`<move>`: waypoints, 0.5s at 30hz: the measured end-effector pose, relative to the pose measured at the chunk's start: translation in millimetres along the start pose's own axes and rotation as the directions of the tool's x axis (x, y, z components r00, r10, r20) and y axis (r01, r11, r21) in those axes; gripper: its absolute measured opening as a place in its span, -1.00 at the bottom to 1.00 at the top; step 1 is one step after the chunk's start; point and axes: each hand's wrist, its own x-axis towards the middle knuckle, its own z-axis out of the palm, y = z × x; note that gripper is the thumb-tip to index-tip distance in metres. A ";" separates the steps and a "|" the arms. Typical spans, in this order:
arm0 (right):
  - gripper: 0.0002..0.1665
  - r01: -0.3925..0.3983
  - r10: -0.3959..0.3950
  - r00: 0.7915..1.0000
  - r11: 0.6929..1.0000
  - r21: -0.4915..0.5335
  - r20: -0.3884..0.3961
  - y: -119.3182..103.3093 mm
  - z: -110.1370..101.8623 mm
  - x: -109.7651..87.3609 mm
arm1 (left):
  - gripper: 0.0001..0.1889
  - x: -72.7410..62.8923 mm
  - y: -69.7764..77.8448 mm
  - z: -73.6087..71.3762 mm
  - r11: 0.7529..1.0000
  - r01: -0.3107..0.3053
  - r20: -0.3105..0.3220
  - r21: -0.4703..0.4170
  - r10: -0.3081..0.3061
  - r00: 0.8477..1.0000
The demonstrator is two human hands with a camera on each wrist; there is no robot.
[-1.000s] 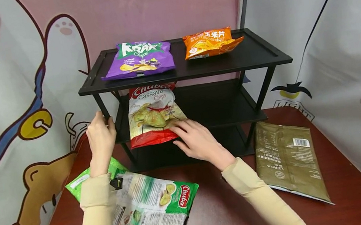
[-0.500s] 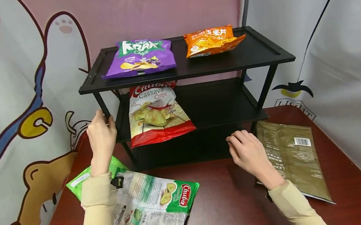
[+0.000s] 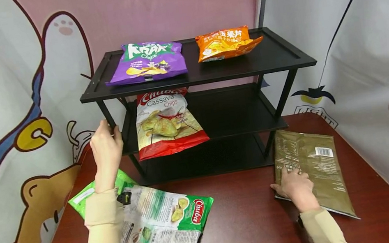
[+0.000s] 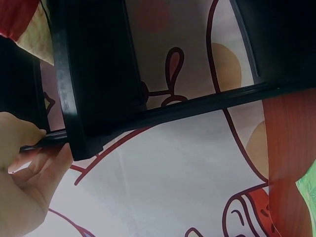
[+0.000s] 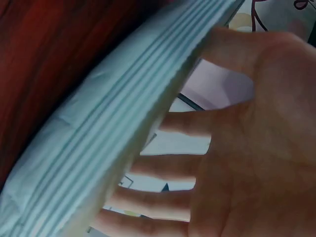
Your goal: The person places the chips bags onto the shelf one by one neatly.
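My left hand [image 3: 106, 148] grips the left front post [image 3: 106, 114] of a black three-tier shelf rack [image 3: 189, 81]; the left wrist view shows the fingers [image 4: 52, 168] around this bar. My right hand [image 3: 295, 188] is at the olive-brown bag [image 3: 313, 167], which lies flat on the table, back side up. In the right wrist view the fingers [image 5: 168, 168] reach fairly straight over the bag, their tips hidden behind its pale striped edge [image 5: 113, 118]. A red and white cassava chips bag [image 3: 168, 121] leans on the middle shelf, its lower end over the front edge.
On the top shelf lie a purple chips bag [image 3: 148, 61] and an orange snack bag [image 3: 226, 44]. A green and white chips bag [image 3: 163, 221] lies on the brown table [image 3: 245, 214], partly under my left forearm. Printed cloth surrounds the table.
My right hand has left the cassava chips bag and moved right and down to the olive-brown bag. The left hand stays on the post.
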 end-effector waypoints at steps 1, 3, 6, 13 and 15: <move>-0.09 0.008 -0.008 1.000 1.000 -0.004 0.016 0.0 0.4 0.2 | -0.86 0.2 -0.1 -0.1 1.000 0.001 -0.002 0.000 -0.001 1.000; -0.10 0.034 -0.033 0.999 0.999 -0.025 0.022 -0.2 0.7 0.7 | -0.86 0.4 -0.4 0.2 1.000 0.005 -0.003 -0.001 -0.005 1.000; -0.12 0.066 -0.066 0.998 0.996 -0.053 0.016 1.6 -0.2 1.6 | -0.86 -0.3 -1.5 1.2 1.000 0.012 0.003 0.001 -0.012 1.000; -0.36 0.156 -0.159 0.985 0.987 -0.042 -0.069 16.7 0.2 7.8 | -0.86 -1.4 -2.3 1.2 1.000 0.012 0.003 0.006 -0.012 1.000; -0.45 0.180 -0.181 0.978 0.983 -0.020 -0.099 22.8 -0.4 9.2 | -0.86 -1.4 -2.2 1.1 1.000 0.009 0.003 0.008 -0.009 1.000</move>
